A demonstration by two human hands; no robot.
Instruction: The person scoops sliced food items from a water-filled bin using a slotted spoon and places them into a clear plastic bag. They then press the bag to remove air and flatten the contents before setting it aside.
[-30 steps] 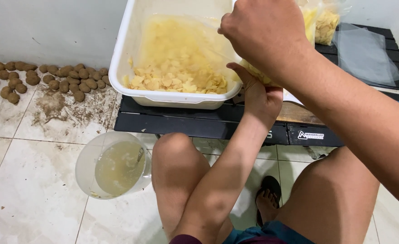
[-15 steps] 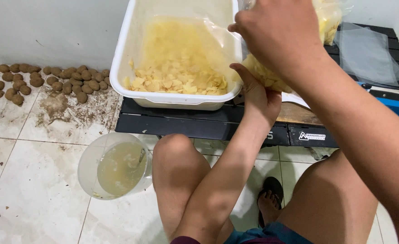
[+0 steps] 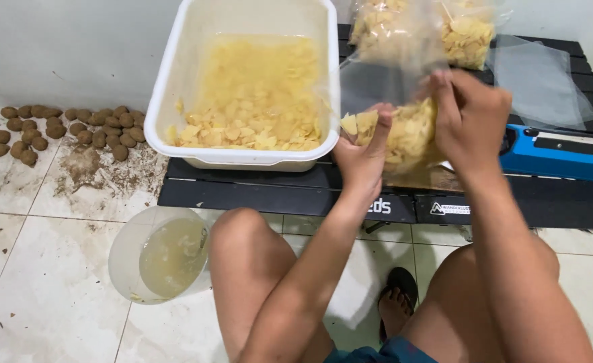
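Both my hands hold one clear plastic bag (image 3: 404, 131) partly filled with pale yellow chips. My left hand (image 3: 364, 154) grips its left side, thumb up against the plastic. My right hand (image 3: 468, 117) closes on its right side. The bag hangs just right of a white rectangular tub (image 3: 169, 101) that holds more loose chips (image 3: 256, 101). Tub and bag are over a low black table (image 3: 269, 191).
Filled chip bags (image 3: 468, 33) and flat empty bags (image 3: 545, 84) lie at the back right. A blue bar-shaped sealer (image 3: 559, 154) is on the right. Small brown potatoes (image 3: 61, 128) and dirt are on the tiled floor at left. A clear bowl of cloudy liquid (image 3: 165, 259) is beside my knee.
The view has shifted right and down. My right hand came down from above the tub's corner to the bag's right side; both hands now hold the bag lower.
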